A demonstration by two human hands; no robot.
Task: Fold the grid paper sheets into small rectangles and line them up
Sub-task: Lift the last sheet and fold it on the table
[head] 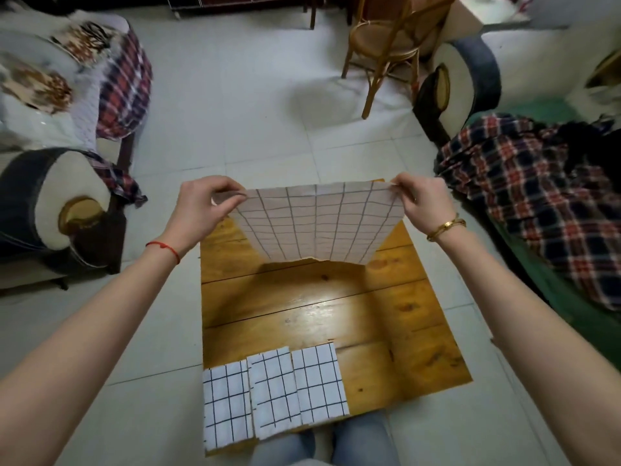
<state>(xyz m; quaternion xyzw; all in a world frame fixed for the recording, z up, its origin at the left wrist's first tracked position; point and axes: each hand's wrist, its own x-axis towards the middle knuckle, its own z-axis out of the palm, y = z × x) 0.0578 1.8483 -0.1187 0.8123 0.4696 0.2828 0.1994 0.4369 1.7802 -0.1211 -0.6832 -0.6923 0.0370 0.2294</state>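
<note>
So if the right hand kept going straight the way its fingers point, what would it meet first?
The right hand points left along the top edge of the grid paper sheet it pinches, so probably the left hand at the opposite corner; depth is uncertain.

head-worn, facing down; seemingly close

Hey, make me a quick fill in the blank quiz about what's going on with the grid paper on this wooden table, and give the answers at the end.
1. ____ folded rectangles lie in a row at the near edge of the wooden table.
2. The left hand and right hand each pinch a far ____ of the unfolded sheet.
3. The right wrist wears a ____ bracelet.

Answers: three; corner; gold
</note>
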